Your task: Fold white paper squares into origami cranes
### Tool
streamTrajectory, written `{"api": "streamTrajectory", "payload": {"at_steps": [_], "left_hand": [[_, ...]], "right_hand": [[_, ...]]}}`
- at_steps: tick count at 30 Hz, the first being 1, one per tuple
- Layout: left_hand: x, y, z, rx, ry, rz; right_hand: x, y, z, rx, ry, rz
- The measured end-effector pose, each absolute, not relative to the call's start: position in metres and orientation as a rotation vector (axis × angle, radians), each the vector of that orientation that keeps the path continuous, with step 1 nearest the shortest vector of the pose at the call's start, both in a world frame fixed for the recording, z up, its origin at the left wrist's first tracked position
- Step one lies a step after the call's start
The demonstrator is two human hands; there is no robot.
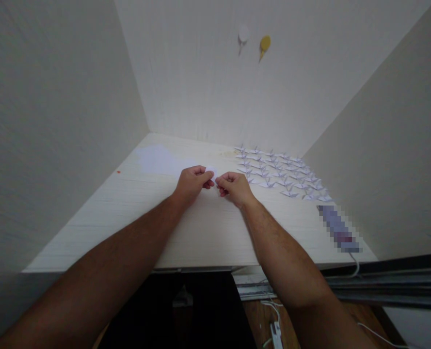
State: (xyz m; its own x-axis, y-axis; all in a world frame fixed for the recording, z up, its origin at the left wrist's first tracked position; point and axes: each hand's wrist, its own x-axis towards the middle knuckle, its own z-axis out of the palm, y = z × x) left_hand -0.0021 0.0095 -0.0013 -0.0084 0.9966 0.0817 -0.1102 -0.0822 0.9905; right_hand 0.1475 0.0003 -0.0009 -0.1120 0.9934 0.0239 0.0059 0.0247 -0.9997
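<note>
We see the left hand pinching a small white paper; right hand fingertips together just beside it, can't tell if gripping. Paper's between both, nearer the left; we can't read its long axis. Beyond the grip: folded cranes rightward, white sheets leftward.

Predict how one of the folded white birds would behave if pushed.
A folded bird looks thin and papery, so probably light. Slender and pointed, it would likely bend easily. Resting on the table, it might slide or tip.
</note>
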Motion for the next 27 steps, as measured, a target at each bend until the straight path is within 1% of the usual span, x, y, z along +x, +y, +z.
{"api": "streamTrajectory", "payload": {"at_steps": [7,14,22,27], "left_hand": [[-0.0004,0.009,-0.0013,1.143,1.094,1.331],[-0.0001,0.0078,0.0003,1.142,1.069,1.322],[-0.0045,0.008,-0.0034,1.136,1.003,1.294],[-0.0039,0.007,-0.0029,1.059,0.934,1.286]], "right_hand": [[0.1489,-0.0009,0.0007,-1.113,-1.374,1.231],[0.1479,-0.0022,0.0019,-1.177,-1.424,1.132],[0.1483,-0.0038,-0.0021,-1.172,-1.456,1.171],[0.1474,-0.0081,0.0048,-1.178,-1.535,1.04]]}}
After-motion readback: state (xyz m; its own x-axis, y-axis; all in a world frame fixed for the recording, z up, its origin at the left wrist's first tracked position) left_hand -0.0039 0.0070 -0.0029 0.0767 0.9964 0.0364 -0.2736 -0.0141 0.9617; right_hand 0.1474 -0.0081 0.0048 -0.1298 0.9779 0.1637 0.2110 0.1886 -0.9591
